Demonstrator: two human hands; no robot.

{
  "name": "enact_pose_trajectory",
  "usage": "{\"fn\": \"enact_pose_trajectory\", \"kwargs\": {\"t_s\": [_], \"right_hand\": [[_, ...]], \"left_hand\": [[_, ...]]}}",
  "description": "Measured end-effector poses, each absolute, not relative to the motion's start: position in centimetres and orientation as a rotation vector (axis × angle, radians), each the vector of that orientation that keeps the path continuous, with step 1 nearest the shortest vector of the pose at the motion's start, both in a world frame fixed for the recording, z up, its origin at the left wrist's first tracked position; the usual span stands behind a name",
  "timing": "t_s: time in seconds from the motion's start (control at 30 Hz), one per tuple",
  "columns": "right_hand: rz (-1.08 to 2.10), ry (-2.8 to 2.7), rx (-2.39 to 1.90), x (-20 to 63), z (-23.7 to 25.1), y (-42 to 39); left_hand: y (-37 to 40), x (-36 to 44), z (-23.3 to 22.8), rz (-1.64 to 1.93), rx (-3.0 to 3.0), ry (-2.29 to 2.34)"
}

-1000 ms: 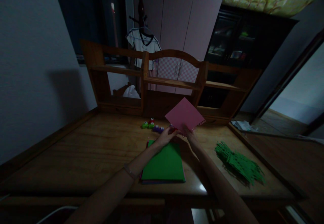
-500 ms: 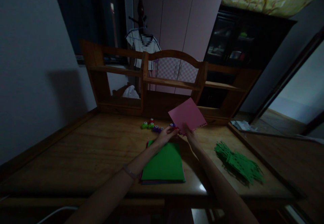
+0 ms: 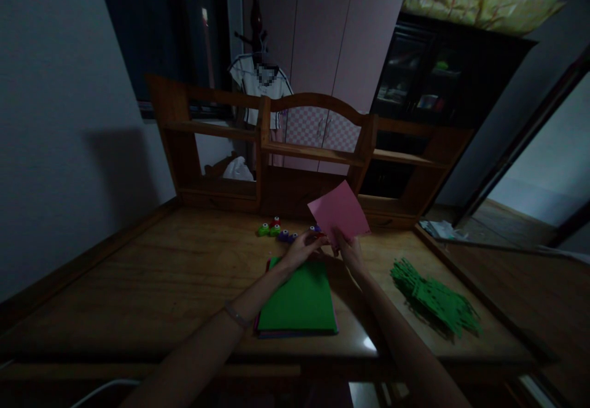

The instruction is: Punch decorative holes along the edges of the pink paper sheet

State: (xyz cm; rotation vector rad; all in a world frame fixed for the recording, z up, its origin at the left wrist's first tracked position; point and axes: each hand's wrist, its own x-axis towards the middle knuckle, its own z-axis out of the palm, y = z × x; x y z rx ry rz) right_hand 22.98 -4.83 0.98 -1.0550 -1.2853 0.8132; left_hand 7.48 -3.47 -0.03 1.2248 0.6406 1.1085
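Observation:
My right hand (image 3: 348, 251) is closed on the lower edge of a pink sheet of paper (image 3: 338, 210), held tilted above the desk with its thumb on the face. Small holes show near the sheet's lower edges. My left hand (image 3: 302, 248) is closed round a small red craft punch (image 3: 321, 235) at the sheet's lower left edge; fingers hide most of the punch. Under my left wrist lies a stack of coloured paper with a green sheet (image 3: 299, 303) on top. Behind my left hand stand several small craft punches, among them green (image 3: 263, 230), red (image 3: 276, 221) and purple (image 3: 284, 235).
A heap of cut green paper (image 3: 436, 297) lies on the desk (image 3: 161, 273) at the right. Along the desk's back edge rises a wooden shelf unit (image 3: 313, 150). A wall (image 3: 92, 168) borders the left side.
The pink sheet has turned slightly in my hands, and its right corner has shifted left and down. Both hands stay in nearly the same place.

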Motion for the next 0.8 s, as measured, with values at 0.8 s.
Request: {"fn": "enact_pose_trajectory", "kwargs": {"t_s": [0.8], "right_hand": [[0.617, -1.427, -1.087, 23.46, 1.61, -4.86]], "left_hand": [[-3.25, 7.65, -0.11, 1.214, 1.138, 0.636]]}}
